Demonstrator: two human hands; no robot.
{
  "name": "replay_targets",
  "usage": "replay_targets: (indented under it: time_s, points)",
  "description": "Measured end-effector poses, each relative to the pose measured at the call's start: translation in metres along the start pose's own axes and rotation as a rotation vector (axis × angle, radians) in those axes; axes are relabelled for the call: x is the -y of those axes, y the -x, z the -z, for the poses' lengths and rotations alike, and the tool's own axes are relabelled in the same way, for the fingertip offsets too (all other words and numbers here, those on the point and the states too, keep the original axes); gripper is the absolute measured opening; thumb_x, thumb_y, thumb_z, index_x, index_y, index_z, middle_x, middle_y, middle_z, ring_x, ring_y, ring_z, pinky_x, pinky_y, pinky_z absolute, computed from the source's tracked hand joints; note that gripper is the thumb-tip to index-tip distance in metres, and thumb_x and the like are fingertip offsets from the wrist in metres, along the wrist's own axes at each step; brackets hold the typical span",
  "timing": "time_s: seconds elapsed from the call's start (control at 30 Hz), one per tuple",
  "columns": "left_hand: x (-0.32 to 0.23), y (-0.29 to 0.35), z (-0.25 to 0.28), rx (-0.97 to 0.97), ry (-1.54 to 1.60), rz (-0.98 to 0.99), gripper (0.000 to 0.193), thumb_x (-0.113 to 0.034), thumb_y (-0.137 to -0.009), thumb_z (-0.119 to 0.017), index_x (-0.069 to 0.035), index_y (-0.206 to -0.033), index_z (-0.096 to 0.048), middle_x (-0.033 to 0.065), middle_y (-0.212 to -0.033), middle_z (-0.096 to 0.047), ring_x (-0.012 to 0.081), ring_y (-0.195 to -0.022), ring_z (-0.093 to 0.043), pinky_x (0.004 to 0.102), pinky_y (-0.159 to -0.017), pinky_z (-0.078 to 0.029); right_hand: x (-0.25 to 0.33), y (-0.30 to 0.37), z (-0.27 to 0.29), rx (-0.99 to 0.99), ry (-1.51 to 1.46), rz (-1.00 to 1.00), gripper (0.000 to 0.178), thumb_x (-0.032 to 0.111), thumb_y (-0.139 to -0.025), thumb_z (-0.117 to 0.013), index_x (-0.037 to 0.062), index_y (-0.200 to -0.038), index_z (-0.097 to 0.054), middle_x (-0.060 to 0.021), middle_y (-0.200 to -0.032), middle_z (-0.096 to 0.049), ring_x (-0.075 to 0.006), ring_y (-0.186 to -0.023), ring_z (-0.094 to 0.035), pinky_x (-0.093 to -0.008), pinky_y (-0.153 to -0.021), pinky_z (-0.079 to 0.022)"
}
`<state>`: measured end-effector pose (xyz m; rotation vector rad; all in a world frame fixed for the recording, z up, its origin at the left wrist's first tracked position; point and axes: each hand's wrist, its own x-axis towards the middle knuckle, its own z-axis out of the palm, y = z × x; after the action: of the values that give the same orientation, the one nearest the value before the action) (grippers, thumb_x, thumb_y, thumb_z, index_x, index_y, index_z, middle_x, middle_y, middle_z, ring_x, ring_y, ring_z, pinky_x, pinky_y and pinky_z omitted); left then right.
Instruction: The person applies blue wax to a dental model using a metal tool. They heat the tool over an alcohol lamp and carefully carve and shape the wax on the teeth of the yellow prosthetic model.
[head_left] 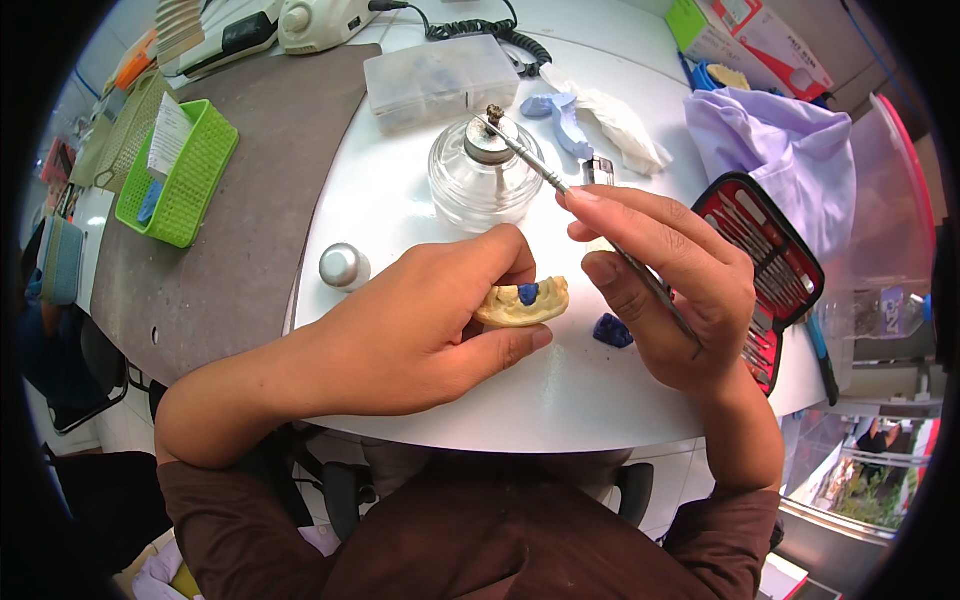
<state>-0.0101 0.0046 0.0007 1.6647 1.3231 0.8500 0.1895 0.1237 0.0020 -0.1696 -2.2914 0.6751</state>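
Observation:
My left hand (440, 320) grips a yellowish dental cast (528, 308) between thumb and fingers, with a patch of dark blue wax (528, 293) on one tooth. In my right hand (670, 275) a thin metal wax carving instrument (545, 170) slants up to the left. Its tip is at the wick of a glass spirit burner (485, 180); I cannot make out a flame. A lump of blue wax (612, 331) lies on the white table beside my right hand. The burner's metal cap (344, 267) stands left of my left hand.
A red-lined instrument case (770, 250) lies unfolded at the right, near a lilac cloth (780, 150). Behind the burner are a translucent plastic box (440, 80), a pale blue molded piece (565, 125) and crumpled white tissue (625, 130). A green basket (185, 185) sits on the grey mat (270, 170).

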Motion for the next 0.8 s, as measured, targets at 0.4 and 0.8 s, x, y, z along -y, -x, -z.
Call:
replay_targets:
  time_s: [0.4, 0.8]
  points:
    - [-0.0015, -0.0004, 0.0007, 0.002, 0.008, 0.012, 0.030, -0.018, -0.092, -0.073, -0.003, -0.103, -0.050, 0.0047, -0.077, -0.059, 0.0107, -0.066, -0.052, 0.0278, -0.059, -0.041, 0.0010, 0.0012, 0.0061, -0.027, 0.016, -0.007, 0.031, -0.002, -0.090, -0.067, -0.0028, -0.121, -0.068, -0.0202, -0.113, -0.069, -0.0225, -0.088, -0.071, -0.0316, -0.078, -0.057]
    - [-0.0028, -0.0010, 0.0014, 0.014, 0.016, 0.034, 0.029, -0.019, -0.092, -0.072, -0.003, -0.102, -0.050, 0.0048, -0.076, -0.058, 0.0105, -0.065, -0.051, 0.0278, -0.058, -0.040, 0.0002, 0.0023, 0.0069, -0.037, 0.027, -0.015, 0.029, 0.000, -0.091, -0.067, -0.0024, -0.120, -0.068, -0.0197, -0.113, -0.069, -0.0223, -0.087, -0.070, -0.0312, -0.076, -0.057]
